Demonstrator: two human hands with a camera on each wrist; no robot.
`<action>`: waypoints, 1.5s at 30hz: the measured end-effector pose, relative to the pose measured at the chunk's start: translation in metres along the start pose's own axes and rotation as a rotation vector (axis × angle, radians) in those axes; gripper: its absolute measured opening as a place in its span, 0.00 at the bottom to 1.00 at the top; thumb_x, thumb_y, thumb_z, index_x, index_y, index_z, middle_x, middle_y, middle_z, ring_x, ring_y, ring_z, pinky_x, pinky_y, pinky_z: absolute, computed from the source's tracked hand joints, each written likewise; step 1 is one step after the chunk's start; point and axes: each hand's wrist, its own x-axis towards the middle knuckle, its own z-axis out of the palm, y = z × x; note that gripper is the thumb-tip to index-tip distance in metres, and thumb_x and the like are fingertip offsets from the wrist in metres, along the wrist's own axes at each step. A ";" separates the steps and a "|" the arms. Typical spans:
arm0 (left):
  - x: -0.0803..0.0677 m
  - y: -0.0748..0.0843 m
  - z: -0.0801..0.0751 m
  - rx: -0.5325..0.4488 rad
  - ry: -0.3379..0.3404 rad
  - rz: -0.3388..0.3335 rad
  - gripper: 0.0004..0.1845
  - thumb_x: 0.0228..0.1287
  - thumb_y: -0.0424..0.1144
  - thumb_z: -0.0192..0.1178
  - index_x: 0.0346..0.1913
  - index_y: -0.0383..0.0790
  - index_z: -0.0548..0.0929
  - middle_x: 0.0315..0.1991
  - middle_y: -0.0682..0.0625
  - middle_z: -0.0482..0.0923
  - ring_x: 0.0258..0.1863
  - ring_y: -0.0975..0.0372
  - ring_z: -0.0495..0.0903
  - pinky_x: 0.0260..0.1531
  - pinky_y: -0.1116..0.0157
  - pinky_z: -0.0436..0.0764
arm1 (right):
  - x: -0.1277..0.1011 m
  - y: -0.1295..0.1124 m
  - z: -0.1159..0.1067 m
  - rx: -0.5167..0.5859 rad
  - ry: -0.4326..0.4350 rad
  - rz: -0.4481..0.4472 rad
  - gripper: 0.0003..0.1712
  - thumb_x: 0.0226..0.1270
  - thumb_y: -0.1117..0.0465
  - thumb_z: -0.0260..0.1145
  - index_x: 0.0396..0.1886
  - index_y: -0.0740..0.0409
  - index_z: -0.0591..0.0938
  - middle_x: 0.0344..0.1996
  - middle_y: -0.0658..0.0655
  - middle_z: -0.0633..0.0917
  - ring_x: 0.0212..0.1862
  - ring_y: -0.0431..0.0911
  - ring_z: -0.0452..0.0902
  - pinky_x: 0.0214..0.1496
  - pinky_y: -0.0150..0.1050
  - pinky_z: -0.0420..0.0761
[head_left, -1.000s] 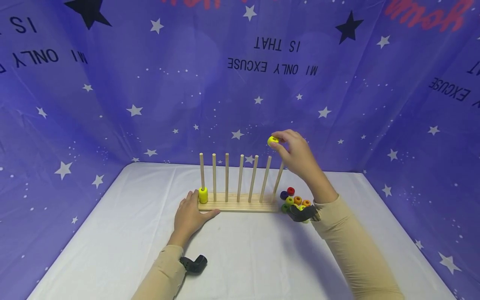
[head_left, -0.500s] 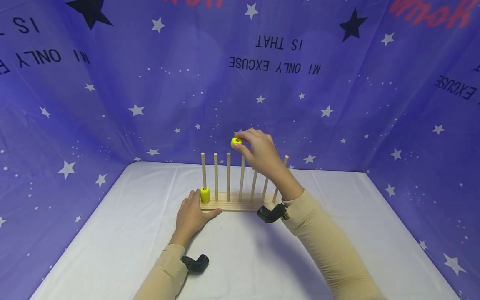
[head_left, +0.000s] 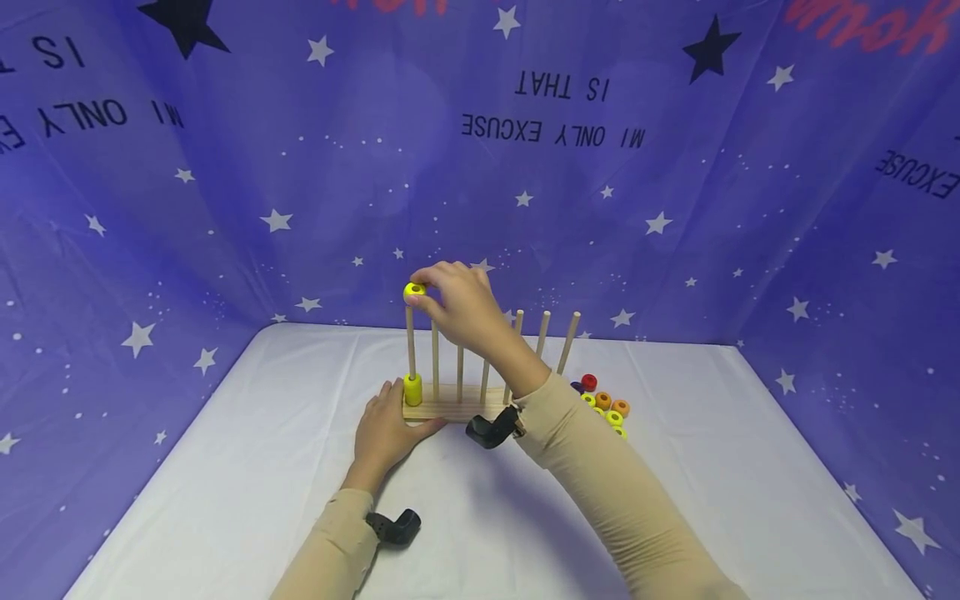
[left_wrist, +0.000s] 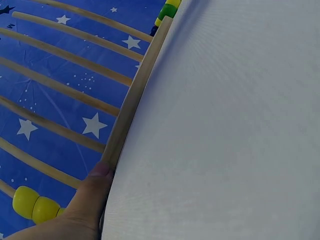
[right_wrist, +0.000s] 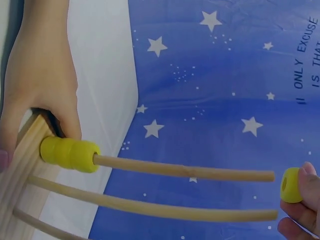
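So the right hand (head_left: 461, 304) is pinching a yellow bead (head_left: 414, 291) between thumb and fingertips, a bit left of centre in the head view, right above the tip of the leftmost peg (head_left: 410, 343). In the right wrist view the bead (right_wrist: 290, 185) sits just off the peg's end (right_wrist: 270, 176), hole facing the tip but not on it yet. Two yellow beads (head_left: 412, 389) are already stacked at the bottom of that peg. The left hand (head_left: 386, 433) lies flat with relaxed fingers against the left end of the wooden base (head_left: 450, 408), thumb along its front edge (left_wrist: 97, 182), gripping nothing, just bracing the rack. My take: line the hole up square with the peg tip, keep the bead level, and only let go once the peg is well through. Spare beads (head_left: 603, 402) lie on the white tablecloth (head_left: 225, 467), right of centre.
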 end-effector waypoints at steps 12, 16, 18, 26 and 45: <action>0.001 -0.001 0.002 -0.009 -0.005 0.000 0.61 0.39 0.79 0.58 0.71 0.40 0.58 0.71 0.38 0.60 0.70 0.41 0.58 0.66 0.42 0.62 | 0.000 -0.002 0.008 -0.076 -0.059 0.003 0.18 0.66 0.43 0.58 0.51 0.44 0.81 0.47 0.42 0.83 0.51 0.40 0.73 0.60 0.46 0.64; 0.001 -0.001 0.001 -0.006 -0.004 0.000 0.62 0.39 0.79 0.58 0.71 0.40 0.58 0.71 0.39 0.60 0.70 0.42 0.58 0.67 0.42 0.62 | 0.000 -0.002 0.010 -0.073 -0.065 0.005 0.17 0.67 0.44 0.59 0.49 0.43 0.81 0.46 0.41 0.83 0.52 0.40 0.73 0.59 0.45 0.64; 0.001 -0.001 0.001 -0.008 -0.005 -0.002 0.62 0.39 0.79 0.58 0.71 0.39 0.58 0.71 0.39 0.60 0.70 0.42 0.58 0.67 0.42 0.62 | 0.000 -0.002 0.011 -0.070 -0.066 0.005 0.16 0.66 0.44 0.59 0.49 0.43 0.82 0.46 0.42 0.83 0.52 0.40 0.73 0.59 0.45 0.63; 0.001 -0.001 0.001 -0.013 -0.008 -0.002 0.61 0.39 0.78 0.58 0.71 0.39 0.58 0.71 0.38 0.60 0.70 0.42 0.58 0.67 0.42 0.61 | 0.000 -0.002 0.012 -0.059 -0.070 -0.003 0.16 0.67 0.46 0.60 0.49 0.43 0.82 0.46 0.41 0.83 0.52 0.40 0.73 0.59 0.45 0.63; 0.001 -0.001 0.000 -0.004 -0.010 -0.003 0.61 0.40 0.78 0.58 0.71 0.38 0.58 0.71 0.38 0.59 0.71 0.43 0.57 0.68 0.43 0.60 | 0.000 -0.002 0.013 0.010 -0.113 -0.003 0.17 0.67 0.47 0.59 0.50 0.47 0.82 0.46 0.43 0.84 0.52 0.40 0.77 0.63 0.47 0.60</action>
